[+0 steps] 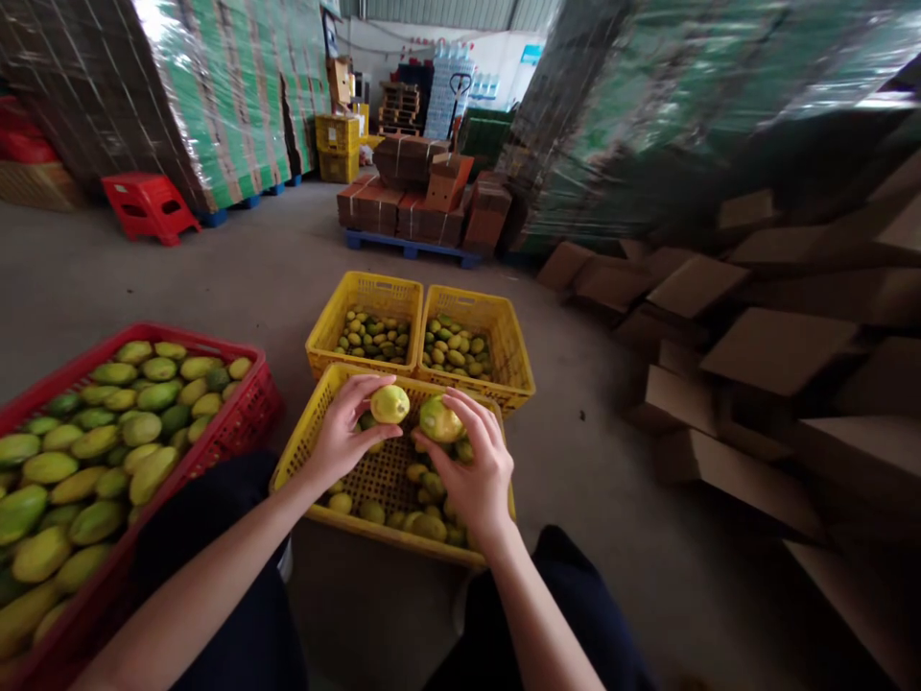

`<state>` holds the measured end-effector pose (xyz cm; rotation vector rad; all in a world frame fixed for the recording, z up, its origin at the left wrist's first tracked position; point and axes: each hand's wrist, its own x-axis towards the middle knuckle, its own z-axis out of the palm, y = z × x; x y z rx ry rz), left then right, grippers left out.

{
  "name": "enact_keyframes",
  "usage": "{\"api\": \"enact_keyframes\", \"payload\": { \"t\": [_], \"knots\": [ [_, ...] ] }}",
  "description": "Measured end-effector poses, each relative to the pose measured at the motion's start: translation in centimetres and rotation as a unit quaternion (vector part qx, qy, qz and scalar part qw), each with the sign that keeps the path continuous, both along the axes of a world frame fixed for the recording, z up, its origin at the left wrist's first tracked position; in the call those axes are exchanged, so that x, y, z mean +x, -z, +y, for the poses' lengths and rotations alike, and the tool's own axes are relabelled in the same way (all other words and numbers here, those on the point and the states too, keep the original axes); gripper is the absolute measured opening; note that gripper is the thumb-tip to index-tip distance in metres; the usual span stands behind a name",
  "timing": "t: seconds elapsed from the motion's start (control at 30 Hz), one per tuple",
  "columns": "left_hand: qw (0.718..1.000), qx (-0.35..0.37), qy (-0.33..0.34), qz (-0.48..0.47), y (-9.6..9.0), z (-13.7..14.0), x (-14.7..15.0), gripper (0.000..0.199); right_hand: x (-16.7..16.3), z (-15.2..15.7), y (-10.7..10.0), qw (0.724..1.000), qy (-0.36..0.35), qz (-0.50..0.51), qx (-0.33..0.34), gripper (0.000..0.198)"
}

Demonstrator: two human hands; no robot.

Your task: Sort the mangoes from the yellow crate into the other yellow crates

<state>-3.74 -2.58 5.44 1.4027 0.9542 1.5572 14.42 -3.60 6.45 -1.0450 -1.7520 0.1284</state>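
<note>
My left hand (345, 437) holds a yellow-green mango (389, 404) by its fingertips above the nearest yellow crate (306, 451). Close beside it, my right hand (471, 470) grips a greener mango (438, 419) over the same crate. That crate is partly filled, with several small mangoes (424, 513) lying along its near and right side. The two held fruits are a few centimetres apart and do not touch.
A red crate (245, 422) heaped with large green-yellow mangoes sits at my left. Two more yellow crates (366, 293) (479, 307) with small mangoes stand behind the near one. Flat cardboard boxes (777, 350) pile up on the right. Wrapped pallets, a red stool (148, 203) and stacked brown boxes (424, 197) stand farther back.
</note>
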Motion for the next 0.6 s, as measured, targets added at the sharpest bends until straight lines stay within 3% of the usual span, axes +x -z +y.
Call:
{"api": "enact_keyframes", "payload": {
  "t": [0.33, 0.6],
  "knots": [
    [0.997, -0.009, 0.037, 0.062, 0.6, -0.6, 1.7, 0.042, 1.8, -1.0, -0.7, 0.995, 0.042, -0.065, 0.057, 0.052],
    [0.997, 0.051, 0.045, 0.021, 1.2, 0.2, 1.8, 0.045, 1.9, -1.1, -0.3, 0.993, 0.045, -0.073, 0.078, 0.05]
  ]
}}
